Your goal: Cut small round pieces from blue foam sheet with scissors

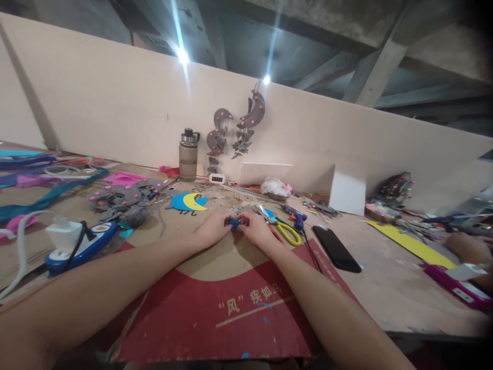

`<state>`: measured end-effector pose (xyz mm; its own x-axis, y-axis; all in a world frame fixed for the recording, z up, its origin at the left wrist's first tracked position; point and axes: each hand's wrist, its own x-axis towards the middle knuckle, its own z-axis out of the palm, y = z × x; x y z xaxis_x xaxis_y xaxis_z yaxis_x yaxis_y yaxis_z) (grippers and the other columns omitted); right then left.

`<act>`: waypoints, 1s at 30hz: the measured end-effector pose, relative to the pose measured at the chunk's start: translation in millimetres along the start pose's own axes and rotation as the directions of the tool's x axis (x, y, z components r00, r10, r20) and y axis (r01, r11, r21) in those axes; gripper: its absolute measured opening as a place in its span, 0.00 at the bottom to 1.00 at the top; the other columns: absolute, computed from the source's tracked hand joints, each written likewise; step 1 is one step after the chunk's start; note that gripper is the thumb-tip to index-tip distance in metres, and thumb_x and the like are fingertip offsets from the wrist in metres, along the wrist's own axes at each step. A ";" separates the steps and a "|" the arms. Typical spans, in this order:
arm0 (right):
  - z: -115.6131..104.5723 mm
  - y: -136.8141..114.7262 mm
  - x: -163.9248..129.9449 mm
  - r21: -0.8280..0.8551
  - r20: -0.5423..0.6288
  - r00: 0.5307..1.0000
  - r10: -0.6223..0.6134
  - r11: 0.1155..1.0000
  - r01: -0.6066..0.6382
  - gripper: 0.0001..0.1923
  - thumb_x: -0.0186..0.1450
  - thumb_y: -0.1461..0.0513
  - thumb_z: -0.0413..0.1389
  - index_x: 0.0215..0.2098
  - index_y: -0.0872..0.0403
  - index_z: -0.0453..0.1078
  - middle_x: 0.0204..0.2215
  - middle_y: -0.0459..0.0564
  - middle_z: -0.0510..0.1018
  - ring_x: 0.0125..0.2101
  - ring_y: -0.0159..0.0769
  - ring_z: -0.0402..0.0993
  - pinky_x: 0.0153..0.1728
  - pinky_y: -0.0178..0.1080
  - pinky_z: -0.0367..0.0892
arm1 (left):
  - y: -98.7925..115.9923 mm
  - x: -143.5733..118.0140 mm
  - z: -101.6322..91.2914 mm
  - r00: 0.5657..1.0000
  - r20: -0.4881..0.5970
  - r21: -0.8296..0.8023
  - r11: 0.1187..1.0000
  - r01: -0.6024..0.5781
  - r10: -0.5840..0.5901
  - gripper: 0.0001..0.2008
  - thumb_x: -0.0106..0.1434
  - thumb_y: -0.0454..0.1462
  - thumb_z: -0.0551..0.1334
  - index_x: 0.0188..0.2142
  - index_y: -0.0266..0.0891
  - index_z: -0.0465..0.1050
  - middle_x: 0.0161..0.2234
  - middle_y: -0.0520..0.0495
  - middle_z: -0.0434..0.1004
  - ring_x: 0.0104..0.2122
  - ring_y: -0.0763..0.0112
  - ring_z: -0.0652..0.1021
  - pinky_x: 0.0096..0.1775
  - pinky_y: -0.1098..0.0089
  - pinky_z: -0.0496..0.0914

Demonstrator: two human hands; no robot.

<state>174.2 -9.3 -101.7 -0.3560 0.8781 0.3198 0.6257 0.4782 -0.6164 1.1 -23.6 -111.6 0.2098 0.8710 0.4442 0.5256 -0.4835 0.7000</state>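
Both my hands meet over a flattened cardboard sheet (215, 329), red with a tan middle. Between the fingertips is a small dark blue piece (233, 222); its exact kind is too small to tell. My left hand (215, 226) pinches it from the left, and my right hand (256, 228) grips its other side. Left of them lies a blue cutout with a yellow crescent (194, 201). Close to my right hand are scissors with yellow handles (288, 234) and a blue glue gun (296, 218).
A black phone (336, 249) lies at right. A blue power strip (82, 249) stands at left, near grey felt pieces (125, 198). Behind are a water bottle (188, 156) and hanging grey crescents (252, 110). Another person's hand (468, 249) rests at the far right, by a magenta power strip (458, 285).
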 end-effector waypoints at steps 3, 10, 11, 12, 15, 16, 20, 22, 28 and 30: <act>0.4 -1.4 -1.7 -0.031 -0.003 1.000 -0.020 0.999 0.020 0.11 0.56 0.71 0.58 0.35 0.54 0.77 0.24 0.44 0.76 0.27 0.34 0.71 0.31 0.35 0.65 | 1.5 -0.1 0.3 1.000 -0.001 0.077 0.997 0.002 -0.002 0.06 0.49 0.29 0.63 0.26 0.40 0.75 0.23 0.50 0.72 0.25 0.68 0.69 0.30 0.68 0.59; 0.7 0.3 -1.5 -0.026 -0.021 1.000 -0.013 1.000 0.012 0.13 0.55 0.70 0.59 0.38 0.53 0.76 0.26 0.45 0.77 0.28 0.34 0.73 0.31 0.35 0.66 | 5.6 -0.8 -0.7 1.000 0.022 0.053 0.999 -0.012 0.011 0.09 0.51 0.29 0.62 0.32 0.40 0.76 0.26 0.49 0.75 0.27 0.67 0.71 0.32 0.68 0.61; 0.6 0.9 -1.0 -0.020 -0.020 1.000 -0.009 1.000 0.008 0.13 0.55 0.69 0.59 0.38 0.53 0.76 0.27 0.45 0.77 0.28 0.34 0.73 0.31 0.35 0.66 | 5.4 -0.5 -0.9 1.000 0.020 0.029 1.000 -0.005 0.004 0.08 0.51 0.29 0.62 0.30 0.40 0.76 0.26 0.50 0.74 0.26 0.68 0.71 0.31 0.69 0.60; 0.6 1.6 -0.5 -0.013 -0.018 1.000 -0.004 1.000 0.004 0.13 0.56 0.69 0.60 0.39 0.53 0.76 0.27 0.44 0.78 0.28 0.34 0.73 0.30 0.34 0.66 | 5.0 -0.1 -1.0 1.000 0.015 0.007 1.000 0.006 -0.006 0.07 0.51 0.28 0.62 0.28 0.40 0.75 0.24 0.50 0.74 0.26 0.68 0.70 0.31 0.69 0.60; 0.4 2.9 0.7 -0.007 -0.013 1.000 0.004 1.000 -0.004 0.11 0.56 0.68 0.59 0.38 0.53 0.76 0.27 0.45 0.78 0.28 0.33 0.73 0.30 0.34 0.66 | 3.7 1.2 -1.7 1.000 0.002 -0.005 1.000 0.027 -0.027 0.06 0.51 0.28 0.61 0.25 0.40 0.73 0.23 0.51 0.72 0.26 0.69 0.70 0.30 0.70 0.59; 0.4 2.9 0.8 -0.009 -0.011 1.000 0.004 1.000 -0.004 0.09 0.56 0.68 0.59 0.36 0.54 0.76 0.26 0.45 0.78 0.27 0.34 0.73 0.30 0.34 0.65 | 3.5 1.4 -2.0 1.000 0.004 0.008 1.000 0.028 -0.028 0.06 0.51 0.28 0.61 0.25 0.40 0.73 0.23 0.51 0.73 0.26 0.69 0.70 0.30 0.70 0.59; 2.4 1.1 -1.0 -0.024 0.002 1.000 -0.010 1.000 0.010 0.04 0.57 0.68 0.59 0.30 0.55 0.76 0.24 0.46 0.78 0.27 0.33 0.72 0.30 0.34 0.64 | 3.4 1.3 -2.6 0.998 0.031 0.034 0.998 0.045 -0.046 0.06 0.51 0.27 0.61 0.26 0.39 0.73 0.24 0.52 0.73 0.27 0.69 0.71 0.31 0.70 0.60; 4.2 -0.5 -2.4 -0.033 -0.001 1.000 -0.019 0.999 0.019 0.03 0.56 0.68 0.60 0.28 0.55 0.76 0.24 0.45 0.79 0.27 0.33 0.72 0.29 0.34 0.63 | 2.3 1.2 -1.9 0.997 0.023 0.004 0.998 0.068 -0.069 0.06 0.51 0.28 0.62 0.27 0.39 0.73 0.25 0.51 0.74 0.28 0.69 0.72 0.32 0.69 0.62; 3.9 -6.6 -2.8 -0.088 -0.147 0.989 -0.023 0.996 0.010 0.03 0.59 0.65 0.58 0.28 0.54 0.73 0.23 0.46 0.77 0.26 0.34 0.70 0.29 0.34 0.60 | -3.2 2.9 1.0 0.988 -0.068 -0.135 0.982 0.131 -0.141 0.12 0.53 0.31 0.65 0.39 0.37 0.71 0.36 0.47 0.78 0.34 0.68 0.76 0.38 0.68 0.69; 0.4 -9.2 -2.4 -0.116 -0.212 0.977 -0.029 0.993 0.004 0.03 0.59 0.64 0.57 0.27 0.54 0.71 0.24 0.46 0.76 0.27 0.35 0.69 0.30 0.35 0.60 | -1.2 2.7 0.0 0.974 -0.078 -0.289 0.940 0.183 -0.214 0.13 0.56 0.35 0.66 0.41 0.36 0.69 0.38 0.45 0.77 0.35 0.68 0.77 0.36 0.68 0.71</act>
<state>169.0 -15.8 -97.0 -0.2184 0.8480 0.4828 0.7006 0.4807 -0.5273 1.0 -20.6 -111.2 0.0274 0.9448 0.3265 0.2943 -0.3198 0.9006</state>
